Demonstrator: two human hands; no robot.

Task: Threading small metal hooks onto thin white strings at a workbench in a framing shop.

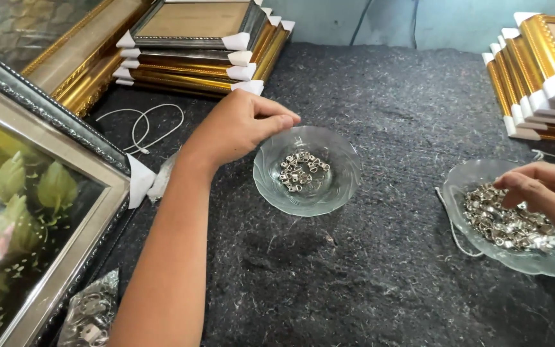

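Note:
My left hand hovers at the left rim of a small clear glass bowl, thumb and fingertips pinched together; whether it holds a piece is hidden. Several small silver metal clips lie in that bowl. My right hand reaches into a larger clear glass dish at the right, fingers curled over a heap of silver metal hangers. Everything rests on a dark grey felt surface.
A stack of gold picture frames with white corner guards stands at the back left, another stack at the back right. A large framed floral picture lies at the left. White cord loops and a plastic bag of hardware lie nearby.

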